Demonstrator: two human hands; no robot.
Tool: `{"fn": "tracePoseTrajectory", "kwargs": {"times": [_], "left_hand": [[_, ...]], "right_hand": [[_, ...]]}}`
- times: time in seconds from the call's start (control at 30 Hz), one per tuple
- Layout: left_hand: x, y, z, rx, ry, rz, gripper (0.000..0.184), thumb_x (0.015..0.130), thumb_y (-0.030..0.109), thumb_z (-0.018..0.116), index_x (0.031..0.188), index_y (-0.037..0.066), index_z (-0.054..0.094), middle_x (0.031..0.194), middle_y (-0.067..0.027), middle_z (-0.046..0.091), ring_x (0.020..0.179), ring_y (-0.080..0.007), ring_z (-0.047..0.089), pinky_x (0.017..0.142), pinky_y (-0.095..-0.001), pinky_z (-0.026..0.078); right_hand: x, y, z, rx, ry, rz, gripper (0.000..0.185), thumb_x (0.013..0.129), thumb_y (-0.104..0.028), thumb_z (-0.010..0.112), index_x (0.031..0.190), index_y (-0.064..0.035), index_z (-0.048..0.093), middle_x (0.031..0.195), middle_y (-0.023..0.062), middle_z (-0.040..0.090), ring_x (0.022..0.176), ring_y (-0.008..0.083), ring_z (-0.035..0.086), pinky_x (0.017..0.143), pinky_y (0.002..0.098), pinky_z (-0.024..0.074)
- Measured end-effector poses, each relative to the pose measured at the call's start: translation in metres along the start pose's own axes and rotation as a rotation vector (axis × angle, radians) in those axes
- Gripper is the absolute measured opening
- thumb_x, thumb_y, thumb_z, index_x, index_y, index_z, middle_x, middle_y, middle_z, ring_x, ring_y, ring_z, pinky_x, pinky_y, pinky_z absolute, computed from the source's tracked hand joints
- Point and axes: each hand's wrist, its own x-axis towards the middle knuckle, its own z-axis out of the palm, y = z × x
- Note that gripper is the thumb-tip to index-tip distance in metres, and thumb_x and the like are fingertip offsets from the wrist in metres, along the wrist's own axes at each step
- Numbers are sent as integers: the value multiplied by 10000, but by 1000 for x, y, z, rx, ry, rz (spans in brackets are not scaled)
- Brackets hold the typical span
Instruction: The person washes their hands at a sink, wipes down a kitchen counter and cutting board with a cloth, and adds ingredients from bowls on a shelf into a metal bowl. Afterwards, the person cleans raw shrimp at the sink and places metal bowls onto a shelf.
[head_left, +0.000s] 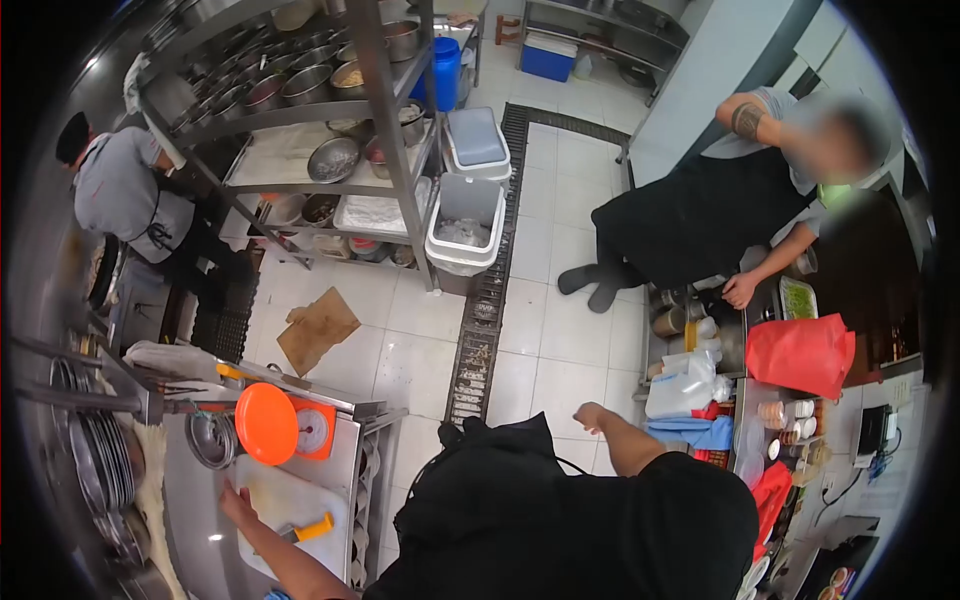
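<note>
At the lower left, my left hand (pixel 237 503) reaches over the edge of a white cutting board (pixel 262 550) on a steel table; its fingers point up toward an orange scale (pixel 315 430) with an orange round plate (pixel 267 423). I cannot make out whether the fingers are apart. A knife with a yellow handle (pixel 316 527) lies on the board, right of my left hand. My right hand (pixel 589 417) hangs above the tiled floor, its fingers curled in, and whether it holds anything is hidden. The nearest things to it are a blue cloth (pixel 692 432) and plastic bags (pixel 684 388).
A person in a black apron (pixel 700 220) leans at the right counter, near a red bag (pixel 800 354). Another person (pixel 135 195) stands at the far left. Shelves of metal bowls (pixel 333 159), white bins (pixel 466 225), a floor drain (pixel 480 335) and flattened cardboard (pixel 317 331) lie ahead.
</note>
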Motion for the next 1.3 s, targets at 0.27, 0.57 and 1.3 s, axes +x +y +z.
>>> {"fn": "tracePoseTrajectory", "kwargs": {"times": [0.27, 0.57, 1.3], "left_hand": [[-248, -17, -81, 57, -404, -98, 293, 991, 298, 645, 1247, 156, 626, 935, 11, 633, 535, -47, 425, 452, -218, 324], [-341, -304, -132, 1347, -479, 53, 738, 919, 566, 656, 1437, 52, 547, 1206, -246, 699, 1036, -376, 709, 915, -475, 576], [-281, -291, 109, 685, -900, -511, 417, 937, 421, 637, 1208, 104, 647, 1003, -115, 650, 920, -294, 638, 769, -451, 557]], "right_hand": [[-38, -129, -23, 119, 101, -273, 392, 968, -318, 598, 1276, -76, 613, 1099, 93, 674, 940, 264, 693, 723, 440, 596], [-17, -215, -46, -273, -40, -333, 407, 956, -314, 633, 1284, -76, 597, 1123, 103, 659, 949, 273, 674, 728, 445, 583], [103, -119, -108, -780, 378, -580, 457, 925, -423, 543, 899, -14, 745, 977, 248, 728, 946, 388, 709, 863, 491, 559]]}}
